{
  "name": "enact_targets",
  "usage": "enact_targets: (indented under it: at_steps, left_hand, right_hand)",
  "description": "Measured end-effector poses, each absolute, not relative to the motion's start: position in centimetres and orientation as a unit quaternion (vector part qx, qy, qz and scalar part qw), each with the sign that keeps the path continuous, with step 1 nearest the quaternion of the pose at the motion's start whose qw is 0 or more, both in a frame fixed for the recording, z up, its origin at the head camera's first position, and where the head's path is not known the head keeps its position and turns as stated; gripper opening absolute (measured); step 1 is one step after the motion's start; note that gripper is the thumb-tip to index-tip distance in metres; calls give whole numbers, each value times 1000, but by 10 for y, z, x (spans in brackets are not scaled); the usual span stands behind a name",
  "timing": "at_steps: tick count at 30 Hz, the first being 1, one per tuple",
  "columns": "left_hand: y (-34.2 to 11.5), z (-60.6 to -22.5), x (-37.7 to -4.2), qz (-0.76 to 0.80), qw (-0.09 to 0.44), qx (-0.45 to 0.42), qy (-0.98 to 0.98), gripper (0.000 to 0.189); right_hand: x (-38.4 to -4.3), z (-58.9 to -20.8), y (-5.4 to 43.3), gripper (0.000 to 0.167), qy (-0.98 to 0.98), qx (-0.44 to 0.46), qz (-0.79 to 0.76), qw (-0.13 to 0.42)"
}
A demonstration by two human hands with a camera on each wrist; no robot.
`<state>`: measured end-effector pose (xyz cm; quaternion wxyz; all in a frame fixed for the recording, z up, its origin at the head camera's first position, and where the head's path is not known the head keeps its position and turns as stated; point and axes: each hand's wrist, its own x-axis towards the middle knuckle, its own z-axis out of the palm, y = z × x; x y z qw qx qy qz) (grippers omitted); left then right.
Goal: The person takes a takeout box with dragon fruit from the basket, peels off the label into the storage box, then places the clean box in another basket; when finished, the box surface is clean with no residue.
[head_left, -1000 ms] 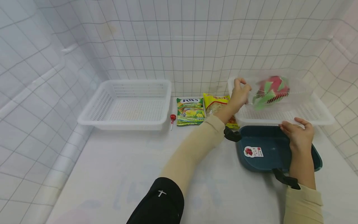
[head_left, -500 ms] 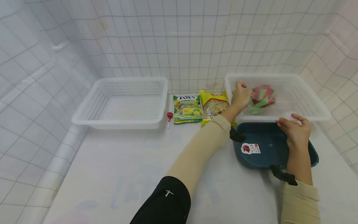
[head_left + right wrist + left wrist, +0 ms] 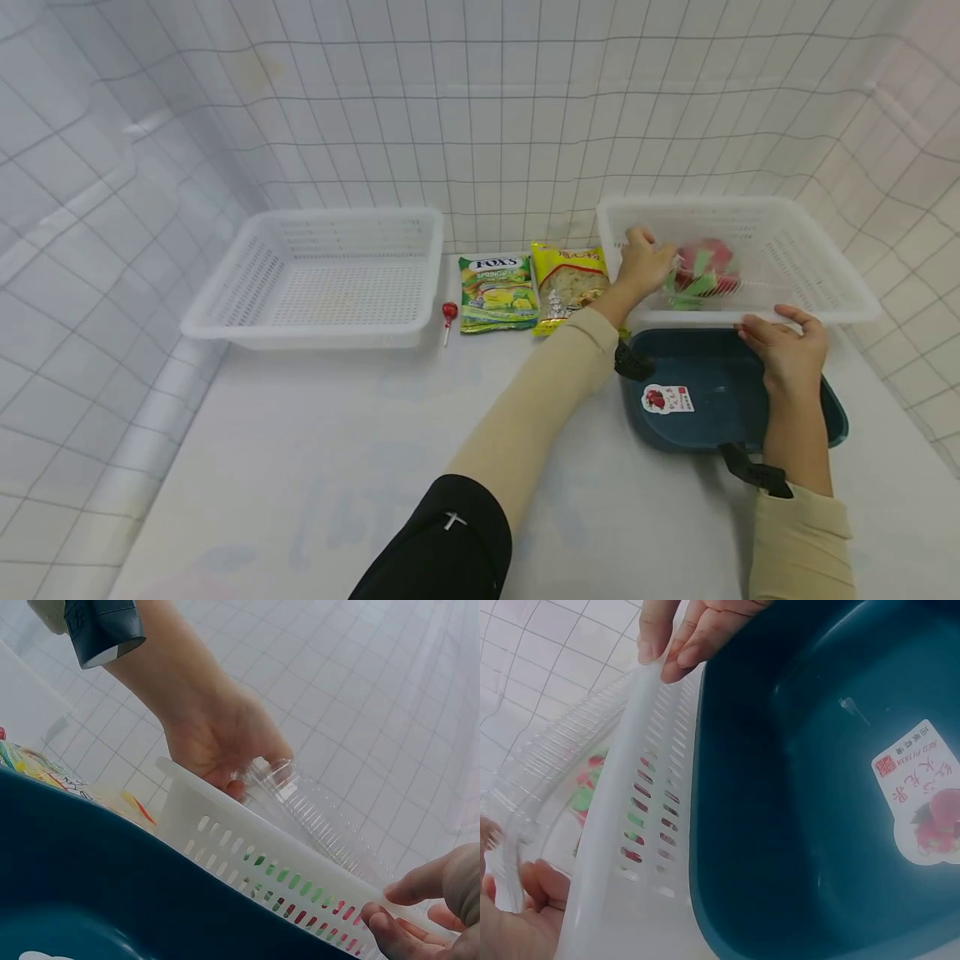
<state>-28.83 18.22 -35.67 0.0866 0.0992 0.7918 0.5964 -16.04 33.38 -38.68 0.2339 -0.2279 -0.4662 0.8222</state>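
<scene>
At the right, a red and green dragon fruit (image 3: 712, 260) lies in a white slotted basket (image 3: 806, 250), seen through a clear ridged plastic box (image 3: 322, 814). My left hand (image 3: 643, 265) reaches into the basket's left side and pinches a corner of that box. With thumb and fingers my right hand (image 3: 791, 354) pinches the basket's near rim. Below that hand stands a dark blue basin (image 3: 723, 367), touching or very near the basket. A white label (image 3: 922, 791) with a printed fruit picture lies inside the basin. Whether the box fully encloses the fruit I cannot tell.
A second white basket (image 3: 345, 287) stands at the left. Between the baskets are a red lollipop (image 3: 449, 312), a green candy packet (image 3: 498, 293) and a yellow food packet (image 3: 572, 283), partly behind my left arm. A white grid-patterned curtain (image 3: 487, 100) hangs behind.
My left hand has lowered the clear box with the dragon fruit into the right basket and still holds it. The right hand has hardly moved. The head view has shifted slightly.
</scene>
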Motion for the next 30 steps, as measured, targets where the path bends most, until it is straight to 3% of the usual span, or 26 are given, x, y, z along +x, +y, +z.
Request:
enact_targets:
  at_steps: [11, 21, 30]
  left_hand:
    - [182, -354, -286, 538, 131, 103, 826, 37]
    - [188, -349, -278, 557, 224, 45, 799, 41]
    - [185, -350, -271, 532, 245, 101, 804, 62]
  right_hand:
    - [-162, -387, 333, 48, -465, -217, 828, 226]
    - [-158, -386, 336, 48, -475, -235, 819, 221]
    - [-159, -386, 336, 49, -460, -226, 830, 220]
